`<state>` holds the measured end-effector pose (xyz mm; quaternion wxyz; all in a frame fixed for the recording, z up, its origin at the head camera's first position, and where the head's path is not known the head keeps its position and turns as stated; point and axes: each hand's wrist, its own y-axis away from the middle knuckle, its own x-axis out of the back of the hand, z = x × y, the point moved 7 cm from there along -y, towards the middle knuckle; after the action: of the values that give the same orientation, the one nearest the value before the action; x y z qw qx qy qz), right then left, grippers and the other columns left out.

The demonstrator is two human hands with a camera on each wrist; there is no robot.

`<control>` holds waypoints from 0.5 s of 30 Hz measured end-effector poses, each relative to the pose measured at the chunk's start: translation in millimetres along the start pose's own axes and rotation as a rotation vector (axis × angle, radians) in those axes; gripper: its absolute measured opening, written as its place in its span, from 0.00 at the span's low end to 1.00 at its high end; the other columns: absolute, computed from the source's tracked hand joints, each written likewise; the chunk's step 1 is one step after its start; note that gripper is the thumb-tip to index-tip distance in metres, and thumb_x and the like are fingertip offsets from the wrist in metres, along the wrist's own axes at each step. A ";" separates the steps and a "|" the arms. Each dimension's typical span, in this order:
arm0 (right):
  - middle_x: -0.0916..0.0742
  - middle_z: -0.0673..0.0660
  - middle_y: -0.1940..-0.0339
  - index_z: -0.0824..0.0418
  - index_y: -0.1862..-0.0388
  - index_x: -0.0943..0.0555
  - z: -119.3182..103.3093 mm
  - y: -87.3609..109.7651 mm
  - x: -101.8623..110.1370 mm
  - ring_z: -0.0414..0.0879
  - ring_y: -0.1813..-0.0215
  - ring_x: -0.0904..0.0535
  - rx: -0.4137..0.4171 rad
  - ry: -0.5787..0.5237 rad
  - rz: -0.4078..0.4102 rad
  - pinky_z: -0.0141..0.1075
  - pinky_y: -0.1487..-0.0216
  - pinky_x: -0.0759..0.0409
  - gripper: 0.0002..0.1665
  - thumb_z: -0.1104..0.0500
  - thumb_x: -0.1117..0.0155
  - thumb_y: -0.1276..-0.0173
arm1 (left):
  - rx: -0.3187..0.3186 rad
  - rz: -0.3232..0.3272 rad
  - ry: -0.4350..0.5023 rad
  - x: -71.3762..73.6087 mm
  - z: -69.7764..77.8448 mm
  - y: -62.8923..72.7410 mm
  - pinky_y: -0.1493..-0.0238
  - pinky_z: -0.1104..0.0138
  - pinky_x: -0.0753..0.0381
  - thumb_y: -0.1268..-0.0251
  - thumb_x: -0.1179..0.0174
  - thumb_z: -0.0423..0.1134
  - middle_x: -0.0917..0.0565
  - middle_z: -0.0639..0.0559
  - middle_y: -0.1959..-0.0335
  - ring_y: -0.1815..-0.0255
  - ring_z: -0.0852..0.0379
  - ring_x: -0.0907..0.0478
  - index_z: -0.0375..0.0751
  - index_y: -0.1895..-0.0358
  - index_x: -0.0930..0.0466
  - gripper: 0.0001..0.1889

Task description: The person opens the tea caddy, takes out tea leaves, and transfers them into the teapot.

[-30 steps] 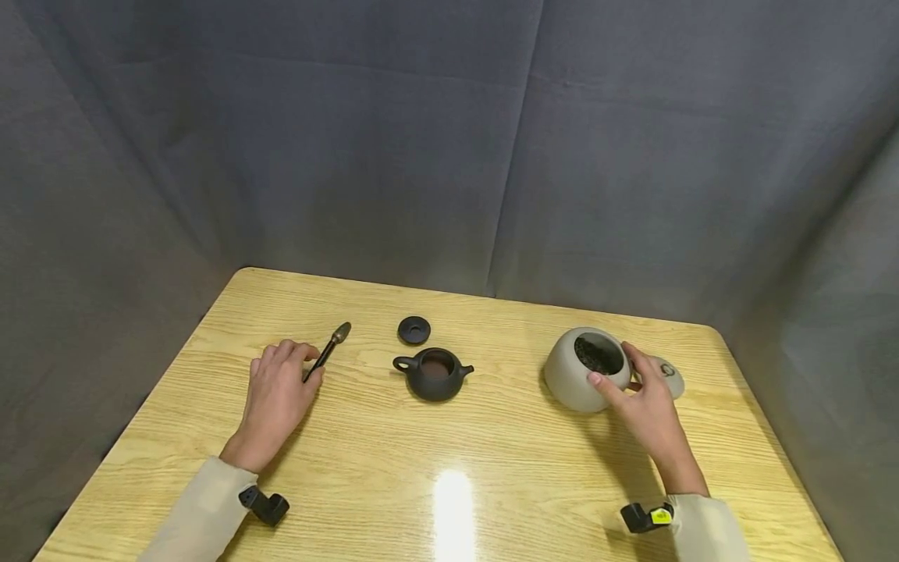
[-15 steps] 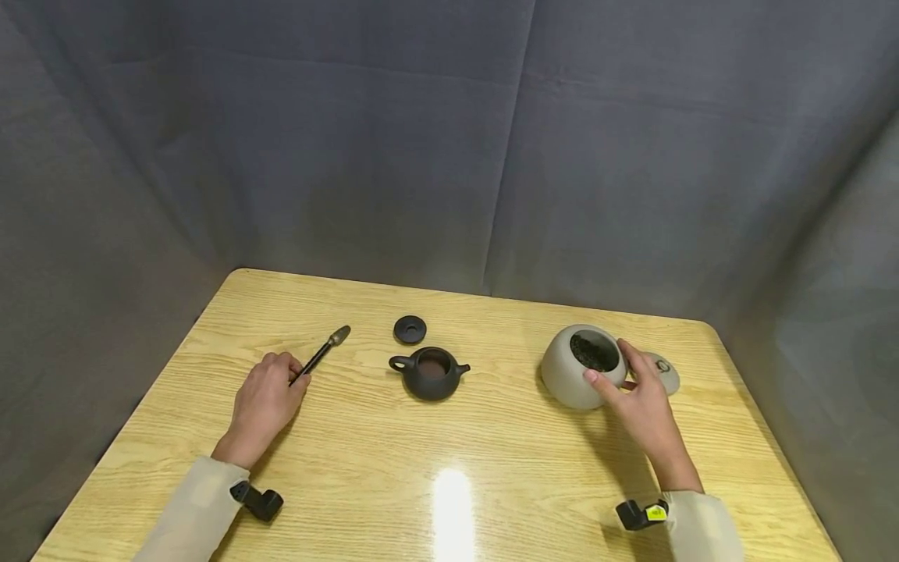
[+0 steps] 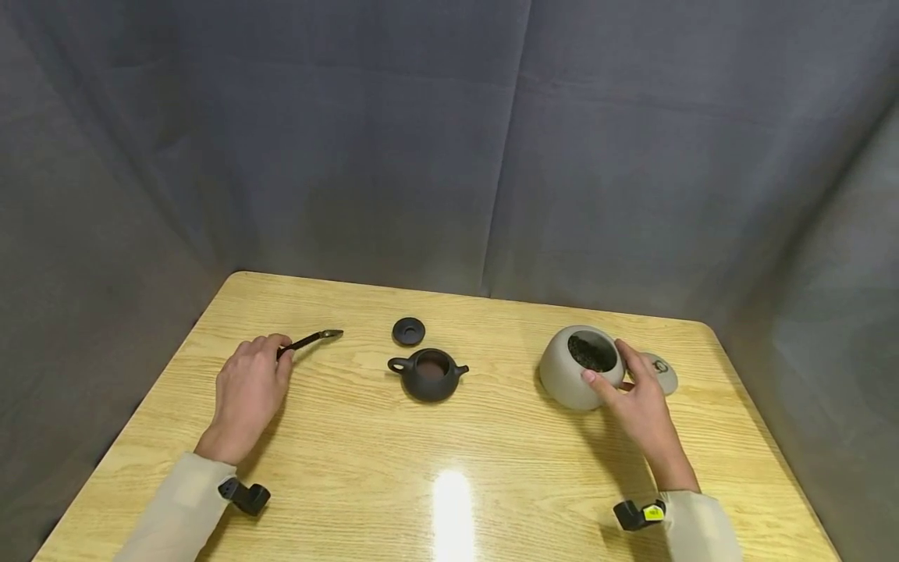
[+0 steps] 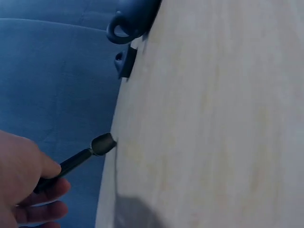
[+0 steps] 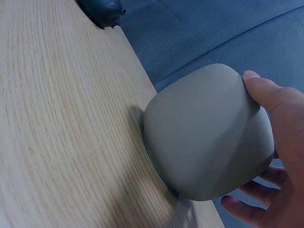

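My left hand (image 3: 249, 390) pinches the dark handle of a small tea scoop (image 3: 330, 334) between thumb and fingers. In the left wrist view the rounded head of the scoop (image 4: 102, 144) points away from the hand. My right hand (image 3: 637, 406) grips the side of a grey round jar (image 3: 562, 378), thumb near its mouth. Dark tea leaves (image 3: 591, 353) show inside the jar. Its smooth wall (image 5: 204, 133) fills much of the right wrist view. A dark teapot (image 3: 430, 384), lidless, stands between the hands, handle to the left and spout to the right.
The teapot's dark round lid (image 3: 409, 332) lies behind the pot. Partly hidden by the right hand, the jar's grey lid (image 3: 663, 373) lies to the right of the jar. The wooden table (image 3: 365, 484) ends at a grey curtain (image 3: 351, 156) behind.
The left hand has drawn left and slightly back toward the body with the scoop, whose handle now lies flatter in the head view. The right hand and the jar stay in place.
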<state>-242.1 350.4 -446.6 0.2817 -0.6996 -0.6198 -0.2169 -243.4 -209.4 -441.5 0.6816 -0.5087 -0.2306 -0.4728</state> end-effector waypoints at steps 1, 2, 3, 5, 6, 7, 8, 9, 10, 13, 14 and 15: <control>0.31 0.67 0.19 0.60 0.11 0.45 0.2 -0.1 -0.3 0.62 0.22 0.31 0.000 -0.002 -0.001 0.49 0.31 0.23 0.54 0.40 0.31 0.23 | -0.008 0.019 -0.002 2.5 1.1 -1.4 0.63 0.43 0.17 0.25 0.34 0.34 0.10 0.33 0.59 0.60 0.34 0.15 0.31 0.50 0.13 0.09; 0.32 0.68 0.19 0.60 0.11 0.45 0.4 -0.2 -0.6 0.62 0.22 0.31 -0.001 -0.006 -0.001 0.52 0.30 0.23 0.54 0.40 0.31 0.23 | -0.013 0.034 -0.001 4.8 2.1 -3.1 0.63 0.42 0.17 0.25 0.34 0.34 0.10 0.33 0.59 0.60 0.34 0.15 0.31 0.51 0.13 0.09; 0.32 0.68 0.19 0.60 0.11 0.45 0.6 -0.3 -0.8 0.62 0.22 0.31 -0.002 -0.009 0.000 0.56 0.30 0.24 0.54 0.40 0.31 0.24 | -0.017 0.046 0.002 6.8 2.8 -4.9 0.62 0.42 0.17 0.25 0.34 0.34 0.10 0.33 0.59 0.60 0.35 0.15 0.31 0.51 0.13 0.09; 0.33 0.68 0.18 0.60 0.11 0.46 1.3 -0.4 -1.1 0.63 0.21 0.31 -0.007 -0.015 0.001 0.59 0.29 0.25 0.55 0.40 0.31 0.24 | -0.021 0.062 0.008 10.5 3.9 -8.6 0.63 0.42 0.17 0.24 0.35 0.34 0.09 0.34 0.59 0.60 0.35 0.16 0.32 0.52 0.12 0.08; 0.33 0.69 0.18 0.60 0.11 0.46 1.5 -0.4 -1.2 0.63 0.21 0.32 -0.009 -0.017 0.002 0.59 0.28 0.25 0.55 0.40 0.31 0.24 | -0.024 0.066 0.011 12.3 4.6 -10.5 0.64 0.42 0.17 0.24 0.34 0.35 0.09 0.34 0.59 0.61 0.35 0.16 0.32 0.52 0.12 0.08; 0.33 0.69 0.17 0.60 0.11 0.46 1.8 -0.4 -1.2 0.63 0.21 0.32 -0.011 -0.018 0.002 0.60 0.28 0.25 0.55 0.40 0.31 0.24 | -0.027 0.067 0.012 13.7 5.2 -12.5 0.64 0.43 0.18 0.24 0.35 0.35 0.09 0.34 0.59 0.61 0.36 0.16 0.32 0.52 0.12 0.08; 0.34 0.69 0.17 0.60 0.11 0.46 2.1 -0.5 -1.2 0.63 0.21 0.32 -0.012 -0.019 0.003 0.60 0.28 0.25 0.55 0.40 0.31 0.24 | -0.027 0.064 0.013 15.1 5.8 -14.3 0.64 0.43 0.18 0.24 0.35 0.35 0.09 0.34 0.59 0.61 0.36 0.16 0.32 0.52 0.12 0.09; 0.34 0.69 0.17 0.60 0.11 0.46 2.4 -0.4 -1.2 0.63 0.21 0.32 -0.014 -0.018 0.002 0.60 0.28 0.25 0.55 0.39 0.31 0.24 | -0.025 0.057 0.015 16.4 6.2 -16.0 0.65 0.43 0.18 0.23 0.35 0.35 0.09 0.34 0.58 0.60 0.36 0.16 0.32 0.52 0.12 0.09; 0.34 0.69 0.17 0.60 0.11 0.46 2.5 -0.4 -1.3 0.63 0.21 0.32 -0.015 -0.017 0.000 0.59 0.28 0.25 0.55 0.39 0.31 0.24 | -0.022 0.048 0.019 17.6 6.6 -17.8 0.65 0.44 0.18 0.23 0.36 0.36 0.09 0.34 0.58 0.60 0.37 0.16 0.32 0.52 0.12 0.09; 0.34 0.68 0.17 0.59 0.11 0.46 2.5 -0.1 -1.5 0.63 0.20 0.32 -0.015 -0.011 -0.001 0.59 0.28 0.25 0.55 0.39 0.32 0.24 | 0.009 0.006 0.051 20.2 6.0 -22.8 0.70 0.49 0.20 0.21 0.37 0.37 0.09 0.35 0.59 0.60 0.38 0.17 0.33 0.50 0.12 0.10; 0.35 0.68 0.16 0.59 0.11 0.46 2.3 0.1 -1.6 0.63 0.20 0.32 -0.016 -0.010 -0.002 0.58 0.28 0.25 0.55 0.39 0.32 0.24 | 0.023 -0.010 0.070 20.9 5.4 -24.3 0.72 0.51 0.21 0.21 0.38 0.37 0.10 0.35 0.59 0.61 0.39 0.17 0.34 0.49 0.12 0.10; 0.35 0.67 0.16 0.59 0.11 0.47 2.2 0.2 -1.6 0.63 0.20 0.32 -0.017 -0.010 -0.004 0.58 0.27 0.25 0.55 0.38 0.32 0.24 | 0.037 -0.026 0.090 21.4 4.6 -25.9 0.73 0.54 0.23 0.20 0.38 0.38 0.10 0.36 0.60 0.62 0.40 0.18 0.35 0.49 0.11 0.11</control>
<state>-242.2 350.6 -449.4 0.2723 -0.7017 -0.6209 -0.2192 -255.8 -214.9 -410.4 0.6943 -0.4713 -0.2150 -0.4996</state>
